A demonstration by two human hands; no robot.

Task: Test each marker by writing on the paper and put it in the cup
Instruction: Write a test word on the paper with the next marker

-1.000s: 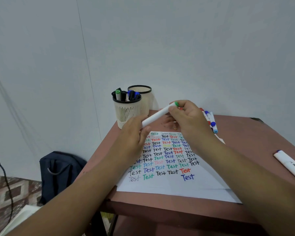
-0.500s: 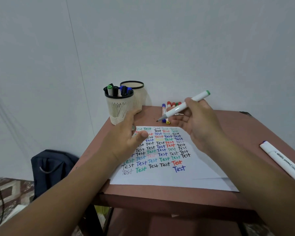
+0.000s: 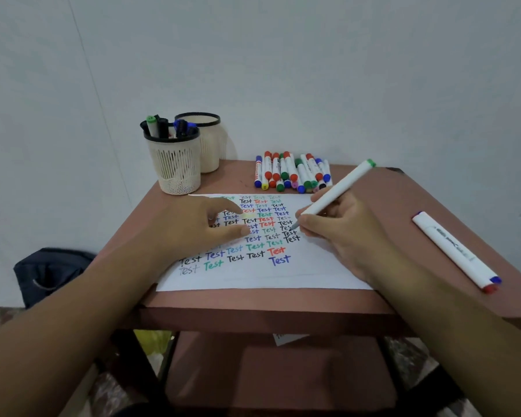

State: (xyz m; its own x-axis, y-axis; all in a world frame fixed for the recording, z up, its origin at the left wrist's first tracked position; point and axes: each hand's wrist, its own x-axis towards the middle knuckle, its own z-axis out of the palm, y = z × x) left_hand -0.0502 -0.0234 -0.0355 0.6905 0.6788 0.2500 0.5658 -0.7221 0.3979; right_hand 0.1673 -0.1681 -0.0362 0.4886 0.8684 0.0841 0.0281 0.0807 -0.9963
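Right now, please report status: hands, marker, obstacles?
Right hand grips green marker, tip at paper. Left hand flat on paper. Nothing blocks cup.

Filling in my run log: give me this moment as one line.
phase: testing | right hand: holds green marker, tip at paper | left hand: rests on paper | cup: holds markers

**Where everything sits on the small table**

A sheet of written-on white paper (image 3: 253,275) lies at the middle of the reddish-brown wooden table (image 3: 403,200). Behind it to the left stands a cream slotted plastic cup (image 3: 178,164) with markers in it; a second cream cup with a black rim (image 3: 206,145) stands just behind that. Behind the paper to the right lies a heap of white capped markers (image 3: 292,173). The left hand (image 3: 193,230) rests on the paper's left part. The right hand (image 3: 340,233) lies on its right part, gripping a white green-ended marker (image 3: 334,194) whose tip meets the sheet. Right of the paper, well apart, lie two long white markers (image 3: 454,251) side by side. Left of the table, on the floor, sits a dark fabric bag (image 3: 51,272).
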